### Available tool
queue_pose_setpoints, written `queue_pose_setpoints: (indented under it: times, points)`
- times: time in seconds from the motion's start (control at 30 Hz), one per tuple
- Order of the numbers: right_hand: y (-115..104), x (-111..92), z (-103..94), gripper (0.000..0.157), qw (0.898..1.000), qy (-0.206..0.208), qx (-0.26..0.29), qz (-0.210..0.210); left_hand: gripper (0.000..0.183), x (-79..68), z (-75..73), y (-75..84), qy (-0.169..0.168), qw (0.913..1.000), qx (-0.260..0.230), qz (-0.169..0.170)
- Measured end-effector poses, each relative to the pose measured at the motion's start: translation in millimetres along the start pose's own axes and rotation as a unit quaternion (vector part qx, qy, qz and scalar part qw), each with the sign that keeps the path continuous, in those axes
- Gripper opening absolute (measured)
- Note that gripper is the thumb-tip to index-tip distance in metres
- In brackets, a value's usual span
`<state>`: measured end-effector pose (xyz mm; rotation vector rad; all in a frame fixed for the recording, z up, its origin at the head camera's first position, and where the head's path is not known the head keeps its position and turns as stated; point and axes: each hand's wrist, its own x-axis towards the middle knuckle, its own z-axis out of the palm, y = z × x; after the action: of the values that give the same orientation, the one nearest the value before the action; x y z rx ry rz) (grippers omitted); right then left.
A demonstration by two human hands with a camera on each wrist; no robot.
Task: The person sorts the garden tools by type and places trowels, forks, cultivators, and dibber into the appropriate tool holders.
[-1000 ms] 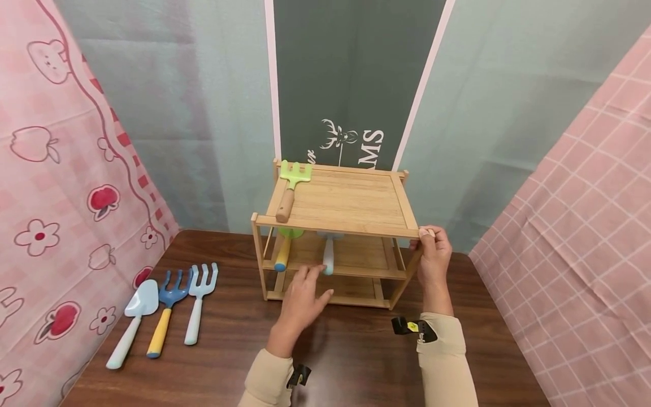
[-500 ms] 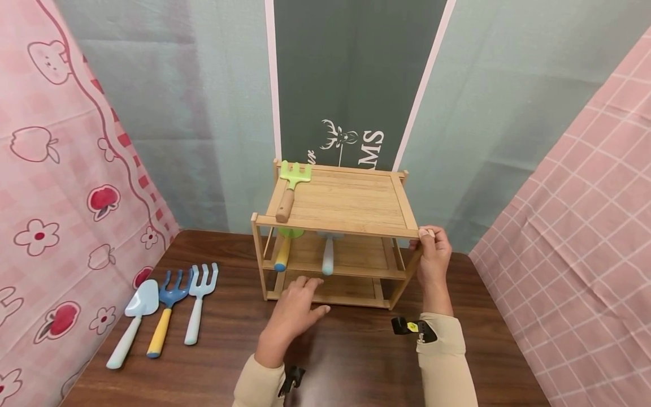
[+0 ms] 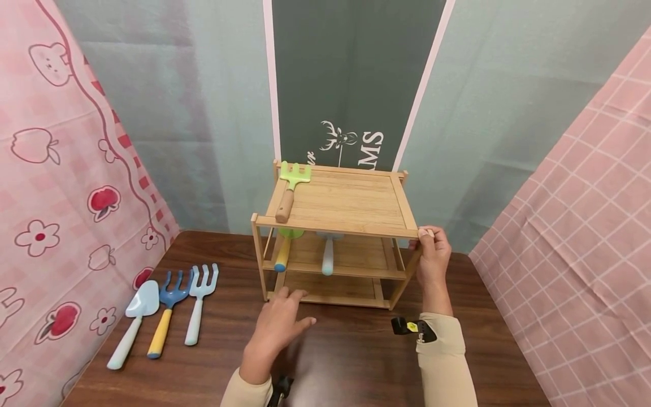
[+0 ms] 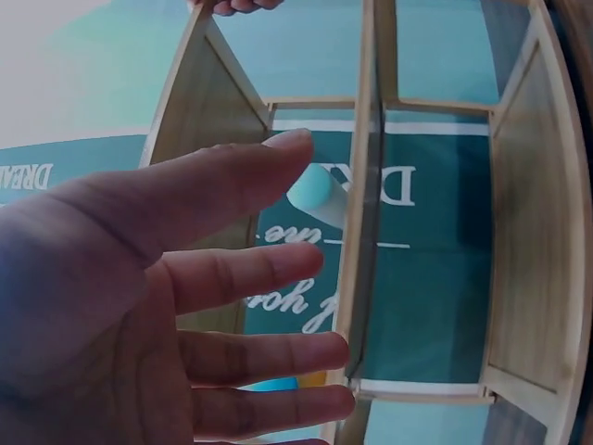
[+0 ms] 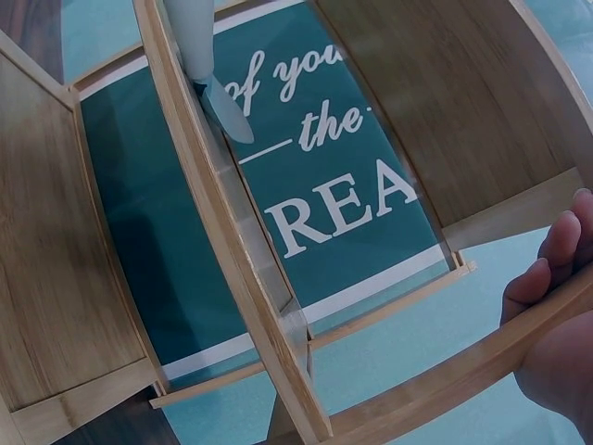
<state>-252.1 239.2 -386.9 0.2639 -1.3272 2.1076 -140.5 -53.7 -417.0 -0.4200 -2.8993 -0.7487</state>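
Note:
My right hand (image 3: 433,254) grips the front right corner of a three-tier wooden rack (image 3: 351,200), thumb and fingers around the post. My left hand (image 3: 277,325) holds nothing, its fingers spread just in front of the bottom tier. On the top tier at left lies a green hand fork (image 3: 290,189) with a wooden handle. The middle tier bears a green-headed tool with a yellow handle (image 3: 282,254) and a tool with a pale blue handle (image 3: 328,259). Their heads are partly hidden under the top board. In the right wrist view, part of a pale blue blade (image 5: 227,111) shows.
At the left of the brown table (image 3: 356,356) lie a pale blue trowel (image 3: 142,299), a blue hand fork with a yellow handle (image 3: 161,330) and a pale blue hand fork (image 3: 195,316). A green curtain (image 3: 229,113) hangs behind the rack, with pink cloths at both sides.
My left hand has drawn back from the pale blue handle, moving left and toward me. The handle has shifted very slightly left. My right hand keeps its grip on the rack corner.

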Motion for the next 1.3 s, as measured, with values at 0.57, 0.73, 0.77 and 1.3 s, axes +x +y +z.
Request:
queue_pose_setpoints:
  times: [0.57,0.73,0.77,1.3]
  points:
    - [1,0,-0.6,0.006,1.0,-0.002,-0.002,0.001,0.054,-17.3,-1.1,-28.8,-0.014,0.9974,0.02,-0.067]
    - [1,0,-0.5,0.005,1.0,0.0,-0.009,0.003,0.054,-21.6,-0.6,-38.4,-0.013,0.9961,0.021,-0.085]
    - [1,0,-0.7,0.005,1.0,0.0,-0.009,0.003,0.054,-22.5,-0.6,-40.3,-0.015,0.9957,0.019,-0.09]
    - [0,0,-0.6,0.007,1.0,0.001,-0.009,0.003,0.054,-36.1,2.8,-76.4,-0.032,0.9877,0.014,-0.153]
